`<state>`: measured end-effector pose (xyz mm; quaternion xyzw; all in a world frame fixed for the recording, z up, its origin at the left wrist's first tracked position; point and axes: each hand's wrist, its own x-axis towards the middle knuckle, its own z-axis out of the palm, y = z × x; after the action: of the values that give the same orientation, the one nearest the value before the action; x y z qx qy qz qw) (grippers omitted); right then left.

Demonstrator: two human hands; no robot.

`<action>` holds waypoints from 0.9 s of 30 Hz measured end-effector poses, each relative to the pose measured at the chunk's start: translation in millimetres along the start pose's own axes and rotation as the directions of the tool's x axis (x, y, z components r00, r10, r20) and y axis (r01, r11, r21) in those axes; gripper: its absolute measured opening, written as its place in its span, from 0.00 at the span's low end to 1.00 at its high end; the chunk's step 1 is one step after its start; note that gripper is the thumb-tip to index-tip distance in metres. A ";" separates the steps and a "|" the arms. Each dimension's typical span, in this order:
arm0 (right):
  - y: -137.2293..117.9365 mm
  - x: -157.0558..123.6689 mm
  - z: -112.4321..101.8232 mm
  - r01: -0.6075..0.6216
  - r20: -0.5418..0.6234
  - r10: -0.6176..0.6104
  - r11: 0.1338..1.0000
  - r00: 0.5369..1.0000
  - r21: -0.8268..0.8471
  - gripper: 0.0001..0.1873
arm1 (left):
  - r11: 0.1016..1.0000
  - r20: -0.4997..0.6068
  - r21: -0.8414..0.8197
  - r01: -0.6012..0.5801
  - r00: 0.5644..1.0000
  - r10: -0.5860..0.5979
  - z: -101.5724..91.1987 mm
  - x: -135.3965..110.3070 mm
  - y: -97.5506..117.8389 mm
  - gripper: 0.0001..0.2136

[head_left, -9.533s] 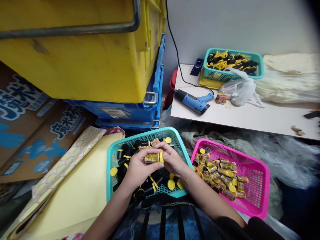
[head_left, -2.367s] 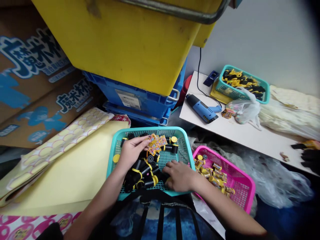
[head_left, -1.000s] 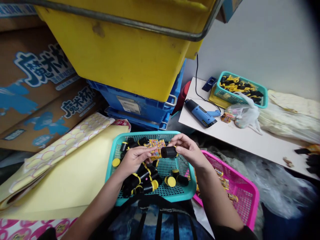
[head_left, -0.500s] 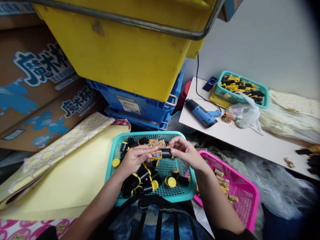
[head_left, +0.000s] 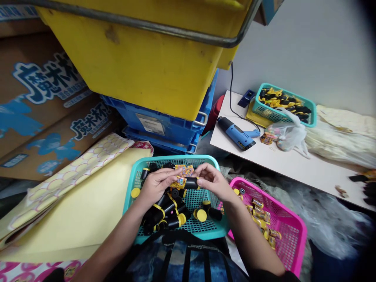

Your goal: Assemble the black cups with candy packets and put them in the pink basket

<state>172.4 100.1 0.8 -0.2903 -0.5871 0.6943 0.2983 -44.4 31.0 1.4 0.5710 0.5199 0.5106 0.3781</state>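
Both of my hands meet over a teal basket (head_left: 131, 185) that holds several black tubes (head_left: 162, 211) with yellow caps. My right hand (head_left: 213, 181) pinches a short black tube (head_left: 190, 182) by its right end. My left hand (head_left: 156, 184) holds a yellow printed sticker (head_left: 179, 181) against the tube's left end. More of these stickers (head_left: 185, 169) lie in a small stack at the back of the basket. Loose yellow caps (head_left: 201, 214) lie on the basket floor.
A pink basket (head_left: 293, 229) of labelled tubes sits to the right. Yellow sticker sheets (head_left: 82, 207) lie on the left. Stacked yellow (head_left: 141, 66) and blue crates (head_left: 164, 121) stand behind. A white board (head_left: 296, 164) carries a blue heat gun (head_left: 236, 133), a plastic bag and another teal basket (head_left: 283, 103).
My right hand picked a black tube out of the basket and brought it to my left hand's sticker. Both hands have since sunk slightly, with the sticker now against the tube.
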 end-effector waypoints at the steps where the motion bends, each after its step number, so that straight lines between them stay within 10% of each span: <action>1: 1.4 0.9 -0.1 -0.009 -0.004 0.009 1.000 1.000 0.014 0.18 | 1.000 0.008 -0.003 -0.003 1.000 0.003 -0.1 0.0 0.0 0.12; 15: -1.5 1.9 12.3 0.001 -0.007 -0.001 0.999 1.000 0.042 0.18 | 0.955 -0.011 -0.152 0.256 0.965 -0.261 2.9 -1.3 2.8 0.20; 27: -0.2 -4.5 31.4 0.137 -0.304 -0.162 0.985 0.939 -0.100 0.12 | 0.925 0.023 -0.177 0.335 0.941 -0.337 5.1 3.3 17.1 0.19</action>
<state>151.7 76.5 5.6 -0.3618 -0.5795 0.5921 0.4274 -36.1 31.7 17.6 0.4355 0.5636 0.4848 0.5076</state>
